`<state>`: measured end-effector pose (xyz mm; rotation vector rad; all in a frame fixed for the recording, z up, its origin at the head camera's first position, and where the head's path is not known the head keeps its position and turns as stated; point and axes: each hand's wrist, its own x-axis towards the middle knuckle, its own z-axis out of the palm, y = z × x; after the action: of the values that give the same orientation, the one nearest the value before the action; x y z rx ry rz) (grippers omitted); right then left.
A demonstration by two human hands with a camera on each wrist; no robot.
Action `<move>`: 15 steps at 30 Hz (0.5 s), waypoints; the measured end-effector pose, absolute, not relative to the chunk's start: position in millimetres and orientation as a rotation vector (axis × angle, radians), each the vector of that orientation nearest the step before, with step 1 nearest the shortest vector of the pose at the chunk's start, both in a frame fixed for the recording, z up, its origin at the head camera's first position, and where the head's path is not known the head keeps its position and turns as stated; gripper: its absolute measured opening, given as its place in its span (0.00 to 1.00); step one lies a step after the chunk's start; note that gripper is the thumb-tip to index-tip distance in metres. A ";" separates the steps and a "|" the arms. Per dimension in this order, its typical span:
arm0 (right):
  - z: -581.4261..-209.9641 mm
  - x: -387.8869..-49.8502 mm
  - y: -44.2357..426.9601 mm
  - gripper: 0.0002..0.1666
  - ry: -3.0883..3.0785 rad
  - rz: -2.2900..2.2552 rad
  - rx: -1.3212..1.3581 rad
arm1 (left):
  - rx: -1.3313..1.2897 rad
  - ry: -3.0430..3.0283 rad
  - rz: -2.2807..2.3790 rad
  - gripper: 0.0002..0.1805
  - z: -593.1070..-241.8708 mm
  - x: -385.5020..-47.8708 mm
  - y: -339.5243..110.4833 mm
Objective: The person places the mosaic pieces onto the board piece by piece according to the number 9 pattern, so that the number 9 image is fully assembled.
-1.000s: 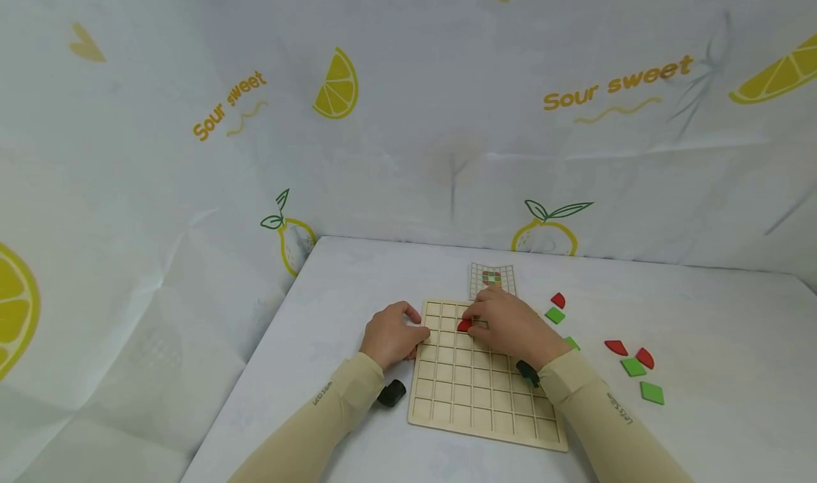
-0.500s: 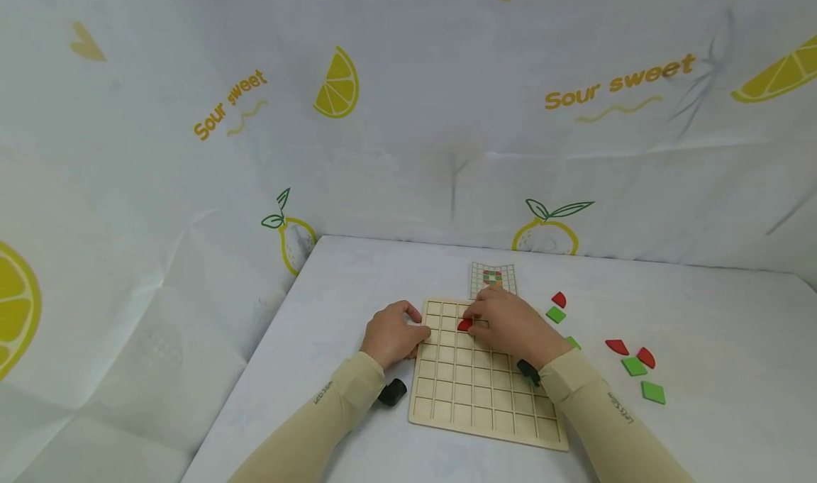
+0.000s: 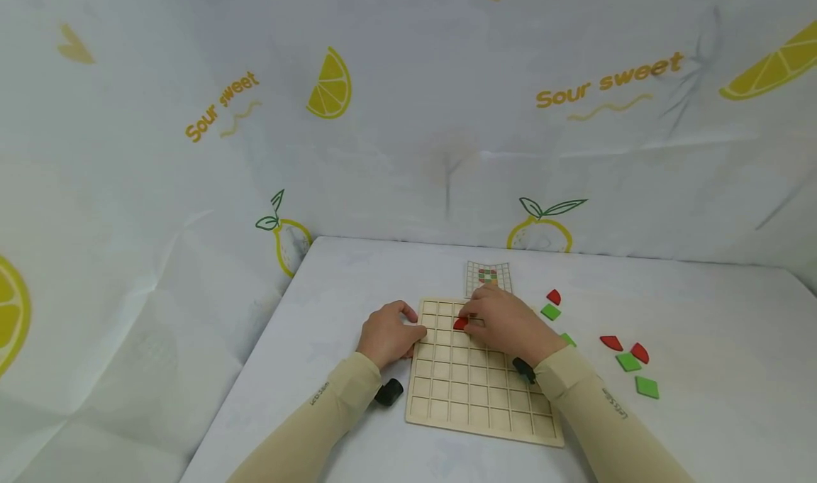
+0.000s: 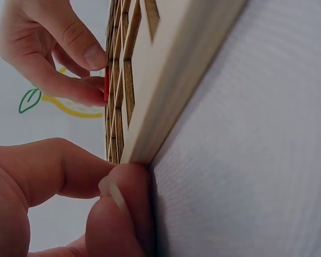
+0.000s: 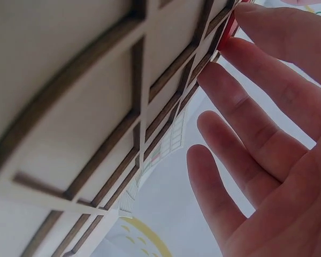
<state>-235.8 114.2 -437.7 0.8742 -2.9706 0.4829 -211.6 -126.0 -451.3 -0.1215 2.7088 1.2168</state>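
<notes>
Red piece: While the flat red quarter-circle piece (image 3: 460,323) lay over a cell near the far left of the pale wooden grid board (image 3: 459,373), whether it sat fully down could not be told.
Right hand: The right hand (image 3: 504,321) pinched that piece between thumb and forefinger, its remaining fingers spread; letting go with one edge on a ridge could have left it crooked.
Left hand: The left hand (image 3: 385,332) seemed to pinch the board's left edge; a slackened hold could have let the board twist on the white table (image 3: 357,277) under a sideways push.
Black device: The black device (image 3: 524,369) at the right wrist hung over the board, so a low sweep might have knocked it.
Green square: One flat green square (image 3: 568,339) lay just beside the beige right sleeve (image 3: 593,412), partly hidden; a careless pull back could have dragged it away.
Printed card: The small white card with a coloured grid (image 3: 488,274) lay just beyond the board, where a forward shove could have shifted it.
</notes>
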 end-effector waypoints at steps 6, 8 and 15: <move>-433.1 -229.8 132.5 0.09 -2.977 0.475 0.869 | -0.102 2.691 1.219 0.11 -452.2 -210.7 -119.0; -430.6 -226.5 143.3 0.10 -2.998 0.485 0.837 | -0.102 2.687 1.216 0.11 -452.7 -210.9 -118.3; -413.8 -200.7 199.3 0.13 -3.101 0.581 0.586 | -0.127 2.695 1.219 0.12 -452.1 -210.8 -127.4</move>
<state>-200.7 199.3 -413.8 0.5861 -3.1006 0.5811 -210.8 -127.4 -452.1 -0.1267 2.6955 1.2193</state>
